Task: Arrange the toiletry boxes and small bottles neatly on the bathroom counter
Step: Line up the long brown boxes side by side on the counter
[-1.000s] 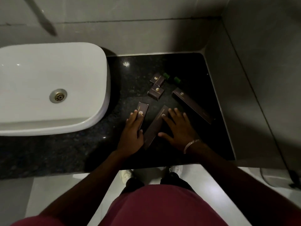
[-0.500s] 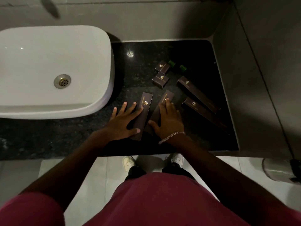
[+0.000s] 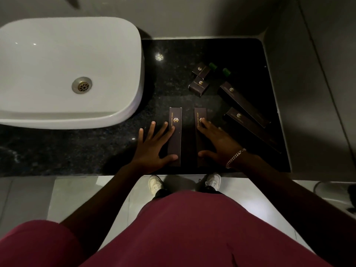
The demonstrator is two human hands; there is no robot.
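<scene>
Two long dark toiletry boxes with gold logos lie side by side, parallel, near the front edge of the black counter [image 3: 169,78]. My left hand [image 3: 154,146] lies flat with fingers spread, index fingertip and thumb on the left long box [image 3: 175,138]. Resting flat over the right long box [image 3: 200,114] is my right hand [image 3: 216,141], thumb at its near end. Two more long boxes [image 3: 243,104] [image 3: 250,129] lie diagonally at the right. Two small boxes [image 3: 201,69] [image 3: 199,86] and two green-capped small bottles [image 3: 212,65] [image 3: 226,71] sit behind.
A white basin [image 3: 67,60] with a metal drain fills the counter's left side. Grey tiled walls close off the back and the right. The counter's front edge runs just below my wrists, with my shoes and the pale floor beneath.
Both hands have turned the two near long boxes from slanted to straight and parallel, with a gap between them. The camera view has shifted slightly.
</scene>
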